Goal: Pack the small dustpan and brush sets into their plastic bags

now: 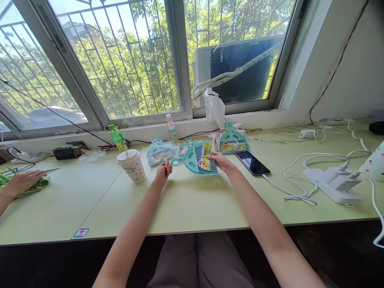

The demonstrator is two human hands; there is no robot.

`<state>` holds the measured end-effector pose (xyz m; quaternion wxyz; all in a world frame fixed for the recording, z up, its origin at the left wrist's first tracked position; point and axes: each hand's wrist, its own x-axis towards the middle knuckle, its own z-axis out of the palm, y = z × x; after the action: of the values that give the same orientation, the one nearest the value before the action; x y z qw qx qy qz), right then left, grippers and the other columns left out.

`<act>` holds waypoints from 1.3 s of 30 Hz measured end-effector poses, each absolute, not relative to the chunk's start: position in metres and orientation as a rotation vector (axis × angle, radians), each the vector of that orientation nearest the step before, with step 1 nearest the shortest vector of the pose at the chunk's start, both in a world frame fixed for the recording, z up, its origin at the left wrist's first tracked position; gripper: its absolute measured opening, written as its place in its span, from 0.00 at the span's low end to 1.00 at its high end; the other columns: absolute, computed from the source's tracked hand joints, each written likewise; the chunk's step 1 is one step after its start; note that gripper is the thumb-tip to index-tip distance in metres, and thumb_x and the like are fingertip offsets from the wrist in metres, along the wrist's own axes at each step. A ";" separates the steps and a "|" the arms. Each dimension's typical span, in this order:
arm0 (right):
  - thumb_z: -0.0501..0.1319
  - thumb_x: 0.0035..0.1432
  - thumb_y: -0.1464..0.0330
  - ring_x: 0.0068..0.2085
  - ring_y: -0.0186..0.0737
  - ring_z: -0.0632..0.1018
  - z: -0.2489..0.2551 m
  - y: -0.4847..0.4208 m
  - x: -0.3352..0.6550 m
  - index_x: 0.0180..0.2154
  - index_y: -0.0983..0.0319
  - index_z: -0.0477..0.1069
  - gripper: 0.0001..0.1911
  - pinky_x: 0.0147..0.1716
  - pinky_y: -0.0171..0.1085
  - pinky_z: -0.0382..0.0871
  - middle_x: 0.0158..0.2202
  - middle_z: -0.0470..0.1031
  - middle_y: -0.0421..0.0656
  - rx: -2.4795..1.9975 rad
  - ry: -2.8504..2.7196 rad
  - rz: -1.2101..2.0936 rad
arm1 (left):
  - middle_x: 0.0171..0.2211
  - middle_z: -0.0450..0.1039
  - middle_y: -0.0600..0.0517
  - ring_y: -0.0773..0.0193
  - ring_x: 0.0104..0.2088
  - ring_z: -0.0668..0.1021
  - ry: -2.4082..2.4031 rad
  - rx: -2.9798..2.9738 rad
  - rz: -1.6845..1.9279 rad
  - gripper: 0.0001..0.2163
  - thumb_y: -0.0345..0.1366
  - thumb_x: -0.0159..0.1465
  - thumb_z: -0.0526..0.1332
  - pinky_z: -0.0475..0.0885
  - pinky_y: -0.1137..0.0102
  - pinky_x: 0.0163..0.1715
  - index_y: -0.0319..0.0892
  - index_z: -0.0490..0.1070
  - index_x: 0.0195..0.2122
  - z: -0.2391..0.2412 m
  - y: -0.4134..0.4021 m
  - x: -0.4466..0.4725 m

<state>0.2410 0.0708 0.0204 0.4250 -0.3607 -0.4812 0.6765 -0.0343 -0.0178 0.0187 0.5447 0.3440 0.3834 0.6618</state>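
Note:
My right hand [220, 161] grips the edge of a teal mini dustpan [195, 160] with a paper label, holding it low over the pale green table [192, 200]. My left hand [163, 172] is loosely curled beside the dustpan's handle, apart from it, and what its fingers hold, if anything, is hidden. Behind lie another wrapped dustpan [160, 151] and an upright teal one [231, 140] leaning by the window sill. A white paper cup [132, 165] stands just left of my left hand.
A black phone [252, 163] on a cable lies right of my right hand. A white power strip [333, 182] with chargers and cords sits far right. Two bottles [171, 128] stand by the sill. Another person's hand [21, 182] rests at the far left.

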 end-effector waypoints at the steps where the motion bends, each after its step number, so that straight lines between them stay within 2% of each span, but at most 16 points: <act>1: 0.65 0.52 0.76 0.35 0.41 0.82 0.020 0.071 0.241 0.37 0.65 0.76 0.09 0.35 0.36 0.78 0.36 0.82 0.46 -0.904 -1.204 1.688 | 0.12 0.50 0.59 0.75 0.12 0.56 0.911 0.820 1.569 0.13 0.16 0.41 0.49 0.48 0.79 0.13 0.41 0.47 0.17 0.019 -0.018 -0.034; 5: 0.66 0.51 0.76 0.36 0.42 0.82 0.019 0.072 0.240 0.37 0.64 0.76 0.09 0.34 0.36 0.78 0.36 0.82 0.46 -0.913 -1.202 1.673 | 0.13 0.53 0.58 0.75 0.11 0.57 0.921 0.836 1.568 0.11 0.17 0.39 0.49 0.49 0.79 0.13 0.40 0.51 0.17 0.019 -0.017 -0.035; 10: 0.65 0.52 0.77 0.36 0.43 0.82 0.019 0.072 0.240 0.38 0.65 0.76 0.09 0.34 0.37 0.78 0.36 0.82 0.47 -0.918 -1.185 1.673 | 0.12 0.57 0.58 0.75 0.11 0.58 0.940 0.856 1.571 0.11 0.18 0.36 0.49 0.50 0.79 0.13 0.39 0.60 0.18 0.019 -0.017 -0.034; 14: 0.64 0.53 0.77 0.34 0.41 0.82 0.020 0.071 0.240 0.36 0.65 0.76 0.07 0.31 0.34 0.77 0.35 0.82 0.47 -0.922 -1.171 1.673 | 0.13 0.62 0.57 0.74 0.13 0.62 0.976 0.850 1.588 0.12 0.19 0.36 0.49 0.54 0.79 0.14 0.39 0.65 0.19 0.018 -0.016 -0.035; 18: 0.63 0.54 0.79 0.32 0.38 0.81 0.021 0.070 0.240 0.35 0.65 0.75 0.07 0.29 0.32 0.76 0.34 0.81 0.45 -0.920 -1.142 1.671 | 0.23 0.76 0.51 0.70 0.18 0.73 1.049 0.823 1.581 0.17 0.19 0.36 0.49 0.62 0.77 0.17 0.37 0.72 0.24 0.016 -0.015 -0.036; 21: 0.64 0.54 0.78 0.31 0.38 0.81 0.021 0.069 0.240 0.36 0.65 0.76 0.07 0.29 0.33 0.77 0.33 0.81 0.45 -0.916 -1.143 1.670 | 0.36 0.80 0.46 0.63 0.29 0.81 1.078 0.831 1.540 0.23 0.19 0.38 0.50 0.71 0.76 0.24 0.36 0.77 0.33 0.015 -0.016 -0.036; 24: 0.64 0.53 0.78 0.32 0.39 0.81 0.020 0.069 0.239 0.36 0.65 0.76 0.07 0.31 0.34 0.77 0.34 0.81 0.45 -0.926 -1.139 1.658 | 0.49 0.76 0.45 0.60 0.39 0.82 1.048 0.871 1.511 0.28 0.19 0.40 0.52 0.75 0.74 0.31 0.37 0.76 0.44 0.016 -0.018 -0.037; 27: 0.64 0.53 0.79 0.32 0.39 0.81 0.018 0.071 0.240 0.35 0.65 0.76 0.07 0.31 0.35 0.77 0.34 0.81 0.46 -0.925 -1.134 1.649 | 0.56 0.71 0.43 0.58 0.40 0.82 1.027 0.889 1.478 0.31 0.21 0.44 0.54 0.76 0.73 0.32 0.38 0.71 0.52 0.017 -0.020 -0.037; 32: 0.63 0.53 0.78 0.32 0.40 0.81 0.014 0.076 0.241 0.36 0.65 0.76 0.07 0.31 0.36 0.78 0.33 0.81 0.46 -0.928 -1.141 1.644 | 0.57 0.69 0.39 0.59 0.35 0.83 1.025 0.866 1.456 0.32 0.21 0.46 0.55 0.76 0.73 0.27 0.37 0.64 0.57 0.017 -0.019 -0.037; 39: 0.63 0.53 0.78 0.33 0.41 0.82 0.009 0.080 0.240 0.36 0.65 0.75 0.08 0.35 0.38 0.79 0.34 0.81 0.46 -0.906 -1.130 1.644 | 0.57 0.69 0.39 0.60 0.34 0.83 0.999 0.862 1.436 0.31 0.22 0.49 0.56 0.76 0.74 0.26 0.38 0.64 0.56 0.014 -0.017 -0.039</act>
<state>0.2403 0.0802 0.0087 0.4578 -0.3678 -0.4585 0.6671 -0.0391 -0.0171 0.0143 0.5610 0.3657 0.4241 0.6096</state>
